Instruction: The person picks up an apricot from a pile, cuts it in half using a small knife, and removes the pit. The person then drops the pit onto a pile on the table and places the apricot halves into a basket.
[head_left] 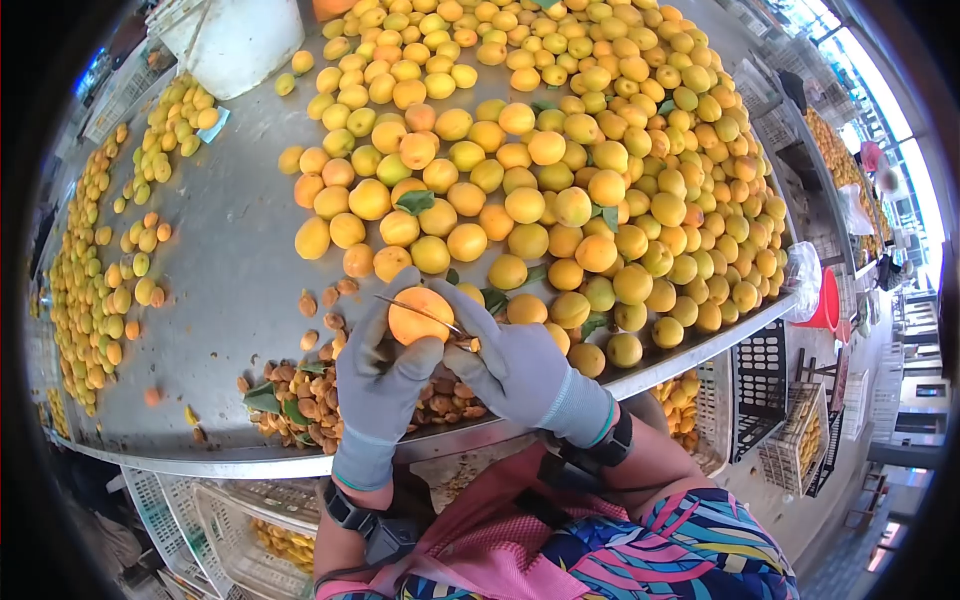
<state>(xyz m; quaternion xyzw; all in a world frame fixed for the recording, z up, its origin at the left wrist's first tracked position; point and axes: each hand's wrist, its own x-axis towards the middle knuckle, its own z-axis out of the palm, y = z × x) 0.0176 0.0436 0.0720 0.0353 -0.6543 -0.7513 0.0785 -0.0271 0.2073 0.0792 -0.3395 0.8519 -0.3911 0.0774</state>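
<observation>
Gloved hands hold a fruit and a thin blade just below the centre of the frame.
The left hand (385, 365) grips an orange-yellow fruit (416, 329) between thumb and fingers, left of centre; the right hand (525, 368) is closed around a thin blade (440, 323), which lies across that fruit. How deep it cuts cannot be told. Below and to the left of the hands, brown pits (305, 402) with some green leaves lie near the lower edge of the metal table (240, 200). A large fruit pile (600, 190) fills the upper middle and right, and a white bucket (250, 45) stands at upper left.
</observation>
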